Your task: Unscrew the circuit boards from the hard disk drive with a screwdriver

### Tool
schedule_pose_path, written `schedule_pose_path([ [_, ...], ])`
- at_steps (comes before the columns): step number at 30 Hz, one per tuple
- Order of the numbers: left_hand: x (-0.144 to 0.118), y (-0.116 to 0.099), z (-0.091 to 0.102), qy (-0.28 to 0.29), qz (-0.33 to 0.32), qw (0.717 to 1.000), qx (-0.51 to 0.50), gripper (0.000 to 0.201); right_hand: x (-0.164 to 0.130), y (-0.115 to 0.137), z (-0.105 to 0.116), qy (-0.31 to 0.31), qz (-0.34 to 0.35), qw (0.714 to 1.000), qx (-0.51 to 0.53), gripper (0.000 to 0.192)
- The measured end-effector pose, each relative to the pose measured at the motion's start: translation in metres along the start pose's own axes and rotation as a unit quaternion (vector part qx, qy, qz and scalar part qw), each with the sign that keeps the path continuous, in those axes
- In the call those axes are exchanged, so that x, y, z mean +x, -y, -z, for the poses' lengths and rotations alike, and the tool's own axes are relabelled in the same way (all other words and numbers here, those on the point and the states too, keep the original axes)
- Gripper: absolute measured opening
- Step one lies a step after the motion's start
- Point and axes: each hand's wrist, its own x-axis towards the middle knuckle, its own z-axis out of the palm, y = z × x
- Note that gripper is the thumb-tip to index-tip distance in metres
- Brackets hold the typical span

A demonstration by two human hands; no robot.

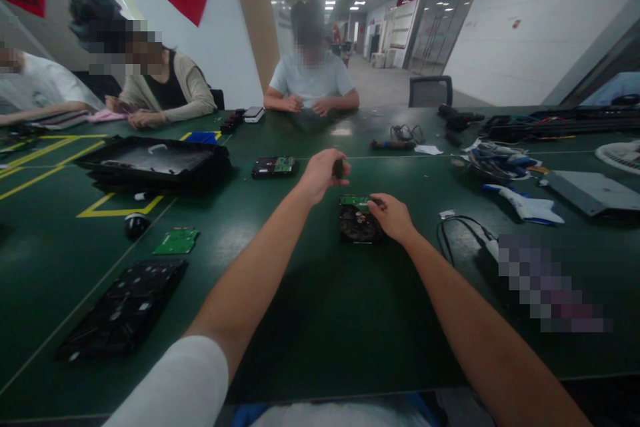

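A hard drive (pixel 359 225) lies on the green table in front of me, its green circuit board (pixel 354 200) along the far edge. My right hand (pixel 395 217) grips the drive's right side near that board, thumb and fingers closed. Above and just beyond the drive, my left hand (pixel 323 177) is raised off the table. Its fingers are curled round a small dark piece (pixel 339 169), too blurred to name. Another hard drive (pixel 273 167) with a green board rests farther off to the left.
At left are a loose green circuit board (pixel 177 241), a black drive-like part (pixel 125 307) and black trays (pixel 157 163). To the right lie a cable (pixel 450 233), a blue-white glove (pixel 527 205) and a grey metal box (pixel 595 192). A person (pixel 311 83) sits opposite; others sit left.
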Motion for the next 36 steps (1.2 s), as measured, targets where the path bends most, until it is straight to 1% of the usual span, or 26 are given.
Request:
schedule_pose_path([
  [2, 0.0002, 0.0011, -0.0008, 0.001, 0.018, 1.0, -0.023, 0.018, -0.0005, 0.0013, 0.0004, -0.002, -0.001, 1.0, 0.003, 0.039],
  [4, 0.0011, 0.0024, -0.0016, -0.009, 0.018, 0.999, -0.035, 0.018, -0.0009, 0.0024, 0.0008, -0.002, -0.005, 1.0, 0.004, 0.038],
  [8, 0.0028, 0.0033, -0.003, -0.04, -0.027, 0.999, 0.003, 0.013, -0.001, 0.0038, 0.0019, 0.002, -0.007, 1.0, -0.001, 0.038],
  [10, 0.0029, 0.0026, -0.0031, -0.048, -0.035, 0.998, 0.025, 0.014, -0.0009, 0.0039, 0.0022, 0.003, -0.007, 1.0, -0.002, 0.039],
  [12, 0.0023, 0.0016, -0.003, -0.045, -0.025, 0.998, 0.028, 0.016, -0.0008, 0.0037, 0.0022, 0.002, -0.01, 1.0, -0.004, 0.038],
  [17, 0.0005, 0.0006, -0.005, -0.038, 0.007, 0.999, -0.009, 0.018, -0.0006, 0.0024, 0.0004, -0.006, -0.003, 1.0, -0.001, 0.038],
  [20, 0.0008, 0.0021, -0.0076, -0.032, -0.006, 0.999, -0.009, 0.015, -0.0001, 0.0015, -0.001, -0.011, -0.001, 1.0, -0.005, 0.037],
  [25, 0.0017, 0.0034, -0.0058, -0.047, -0.063, 0.995, 0.068, 0.017, 0.0004, 0.0003, -0.0017, -0.009, 0.001, 1.0, -0.006, 0.037],
  [27, 0.0012, 0.0028, -0.0037, -0.028, -0.056, 0.996, 0.061, 0.019, 0.0002, 0.0, -0.0014, -0.007, 0.003, 1.0, -0.004, 0.037],
  [30, 0.0006, 0.0028, -0.0022, -0.006, -0.032, 0.999, 0.019, 0.019, 0.0, -0.0003, -0.0011, -0.009, -0.003, 1.0, -0.001, 0.037],
  [33, 0.0018, 0.0044, -0.0023, -0.017, -0.02, 1.0, -0.013, 0.019, 0.0007, -0.0008, -0.0012, -0.007, -0.003, 1.0, 0.001, 0.037],
  [36, 0.0045, 0.0057, -0.0018, -0.036, -0.036, 0.999, 0.006, 0.017, 0.0016, -0.0009, -0.0014, -0.004, -0.003, 1.0, 0.0, 0.038],
])
